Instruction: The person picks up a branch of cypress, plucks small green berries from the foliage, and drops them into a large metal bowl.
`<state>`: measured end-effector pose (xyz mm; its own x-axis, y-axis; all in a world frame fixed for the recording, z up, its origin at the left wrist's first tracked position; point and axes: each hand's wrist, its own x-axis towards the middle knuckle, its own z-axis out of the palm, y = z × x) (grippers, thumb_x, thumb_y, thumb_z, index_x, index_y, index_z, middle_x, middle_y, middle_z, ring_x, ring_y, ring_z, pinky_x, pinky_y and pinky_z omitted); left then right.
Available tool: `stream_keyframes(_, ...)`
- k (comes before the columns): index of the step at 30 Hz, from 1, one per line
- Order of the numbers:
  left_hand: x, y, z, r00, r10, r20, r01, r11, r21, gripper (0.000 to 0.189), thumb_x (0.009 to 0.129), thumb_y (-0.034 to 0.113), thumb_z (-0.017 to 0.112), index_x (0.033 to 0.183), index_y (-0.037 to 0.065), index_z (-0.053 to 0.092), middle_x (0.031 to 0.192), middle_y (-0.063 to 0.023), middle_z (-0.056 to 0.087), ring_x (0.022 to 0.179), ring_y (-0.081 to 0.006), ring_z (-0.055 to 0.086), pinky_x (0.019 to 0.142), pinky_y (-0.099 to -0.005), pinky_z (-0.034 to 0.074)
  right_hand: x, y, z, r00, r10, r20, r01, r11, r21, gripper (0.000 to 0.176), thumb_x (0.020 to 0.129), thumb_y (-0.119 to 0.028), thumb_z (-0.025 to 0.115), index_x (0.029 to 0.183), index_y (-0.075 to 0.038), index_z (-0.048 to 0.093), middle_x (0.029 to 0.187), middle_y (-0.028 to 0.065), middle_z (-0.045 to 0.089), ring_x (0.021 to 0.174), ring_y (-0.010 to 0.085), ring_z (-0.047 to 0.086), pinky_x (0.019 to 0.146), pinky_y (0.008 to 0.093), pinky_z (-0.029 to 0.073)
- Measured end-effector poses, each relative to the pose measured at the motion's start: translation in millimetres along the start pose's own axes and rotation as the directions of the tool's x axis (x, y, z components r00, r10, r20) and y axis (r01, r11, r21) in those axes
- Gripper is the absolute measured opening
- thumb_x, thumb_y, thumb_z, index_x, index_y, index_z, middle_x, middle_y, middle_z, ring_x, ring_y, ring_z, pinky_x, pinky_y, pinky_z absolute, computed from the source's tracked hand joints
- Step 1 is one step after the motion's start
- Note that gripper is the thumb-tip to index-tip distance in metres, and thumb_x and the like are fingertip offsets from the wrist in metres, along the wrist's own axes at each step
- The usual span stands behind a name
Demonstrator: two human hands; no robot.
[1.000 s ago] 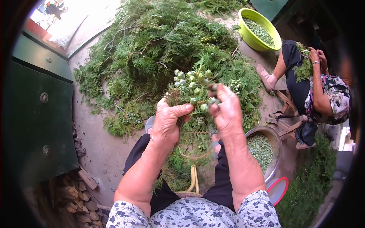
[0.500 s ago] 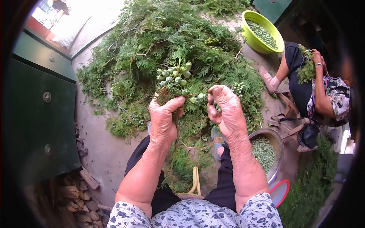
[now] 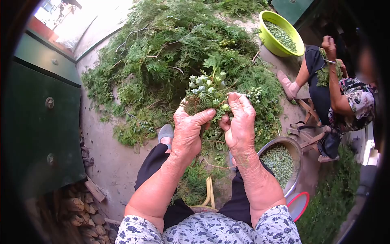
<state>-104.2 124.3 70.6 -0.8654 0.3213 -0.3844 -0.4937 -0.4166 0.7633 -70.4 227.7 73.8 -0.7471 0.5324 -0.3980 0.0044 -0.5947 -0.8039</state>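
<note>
My left hand [image 3: 189,126] is closed round the stem end of a leafy conifer sprig [image 3: 211,95], which bears a cluster of pale green, knobbly cones [image 3: 207,84]. Close beside it, my right hand [image 3: 240,124] has its fingers curled in at the sprig's right side, against green cones [image 3: 226,107] there. Part of what lies inside the right fingers is hidden. Below and beyond both hands spreads a big heap of cut green branches [image 3: 162,61].
By my right knee stands a metal basin [image 3: 298,158] of picked cones. A yellow-green tub [image 3: 266,38] of cones is farther back. A seated person [image 3: 341,89] holds a sprig at right. Dark green cabinets [image 3: 44,130] and firewood [image 3: 87,215] are left; a red-rimmed container [image 3: 298,207] is right.
My left hand has moved right and slightly down with the sprig, bringing it against my right hand. The right hand has shifted slightly left. The other person has raised one hand.
</note>
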Motion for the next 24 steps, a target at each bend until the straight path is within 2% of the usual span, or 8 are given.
stream_keyframes(4, -1, 0, -6, 0.999, 0.032, 0.028, -0.031, 0.998, -0.046, 0.031, 0.071, -0.003, 0.069, 0.098, 0.005, 0.056, 0.082, -0.0030, 0.064, 0.065, -0.0111, 0.058, 0.051, -0.0220, 0.044, 4, -3, 0, 1.000, -0.014, 0.027, 0.013, 1.000, 0.017, 0.018, 0.092, -0.024, 0.053, 0.089, -0.007, 0.054, 0.073, -0.0018, 0.050, 0.045, 0.0043, 0.041, 0.035, 0.0173, 0.028)
stream_keyframes(6, -2, 4, -8, 0.998, 0.028, -0.064, -0.031, 0.999, -0.041, 0.032, 0.072, -0.004, 0.068, 0.099, 0.005, 0.055, 0.082, -0.0035, 0.064, 0.065, -0.0108, 0.058, 0.051, -0.0222, 0.044, 23, -7, -15, 0.993, -0.065, -0.102, 0.082, 0.982, 0.173, 0.018, 0.093, -0.024, 0.050, 0.090, -0.006, 0.051, 0.072, 0.0001, 0.049, 0.047, 0.0059, 0.043, 0.036, 0.0190, 0.030)
stream_keyframes(8, 0, 7, -9, 0.994, 0.050, -0.098, -0.051, 0.999, -0.015, 0.030, 0.072, -0.007, 0.066, 0.098, 0.005, 0.055, 0.079, -0.0002, 0.061, 0.058, -0.0061, 0.052, 0.048, -0.0196, 0.040, 27, -19, -24, 0.984, -0.155, 0.083, 0.139, 0.975, 0.174, 0.013, 0.094, -0.019, 0.046, 0.092, -0.006, 0.048, 0.074, 0.0031, 0.051, 0.053, 0.0101, 0.048, 0.039, 0.0204, 0.035)
stream_keyframes(12, 8, 9, -17, 0.977, 0.187, -0.104, -0.187, 0.982, 0.008, 0.029, 0.073, -0.008, 0.065, 0.097, 0.004, 0.055, 0.079, 0.0001, 0.061, 0.058, -0.0060, 0.051, 0.048, -0.0199, 0.039, 9, -15, -5, 0.995, 0.050, 0.083, -0.067, 0.972, 0.223, 0.009, 0.093, -0.013, 0.045, 0.095, -0.005, 0.048, 0.078, 0.0061, 0.053, 0.054, 0.0127, 0.049, 0.039, 0.0220, 0.035)
stream_keyframes(14, 10, 9, -17, 0.961, 0.248, -0.119, -0.248, 0.969, 0.014, 0.029, 0.073, -0.007, 0.065, 0.097, 0.005, 0.054, 0.079, -0.0001, 0.061, 0.058, -0.0057, 0.051, 0.049, -0.0200, 0.039, 12, -11, -12, 0.960, 0.040, 0.276, -0.107, 0.967, 0.232, 0.013, 0.093, -0.017, 0.047, 0.093, -0.004, 0.049, 0.078, 0.0070, 0.053, 0.055, 0.0119, 0.051, 0.039, 0.0211, 0.035)
stream_keyframes(19, 9, 7, -15, 0.960, 0.251, -0.126, -0.248, 0.968, 0.042, 0.029, 0.074, -0.006, 0.065, 0.098, 0.005, 0.054, 0.080, 0.0000, 0.061, 0.059, -0.0056, 0.051, 0.049, -0.0199, 0.039, 1, -1, -4, 0.940, 0.056, 0.336, -0.076, 0.996, 0.047, 0.022, 0.088, -0.023, 0.060, 0.090, -0.003, 0.051, 0.070, 0.0017, 0.051, 0.051, 0.0040, 0.046, 0.038, 0.0173, 0.033)
stream_keyframes(22, 8, 6, -13, 0.965, 0.239, -0.107, -0.237, 0.971, 0.030, 0.029, 0.074, -0.006, 0.065, 0.098, 0.005, 0.054, 0.080, 0.0001, 0.061, 0.059, -0.0055, 0.051, 0.049, -0.0197, 0.039, -2, 3, 0, 0.942, -0.110, 0.318, 0.183, 0.960, -0.211, 0.022, 0.085, -0.020, 0.065, 0.092, -0.002, 0.054, 0.072, 0.0021, 0.054, 0.051, 0.0029, 0.045, 0.041, 0.0186, 0.035)
stream_keyframes(24, 7, 5, -11, 0.968, 0.232, -0.094, -0.232, 0.973, 0.014, 0.029, 0.074, -0.006, 0.065, 0.098, 0.005, 0.054, 0.080, 0.0002, 0.061, 0.059, -0.0056, 0.051, 0.049, -0.0196, 0.039, -1, 7, 0, 0.903, -0.226, 0.365, 0.384, 0.803, -0.455, 0.021, 0.083, -0.019, 0.066, 0.091, -0.002, 0.056, 0.074, 0.0024, 0.056, 0.051, 0.0026, 0.044, 0.044, 0.0190, 0.035)
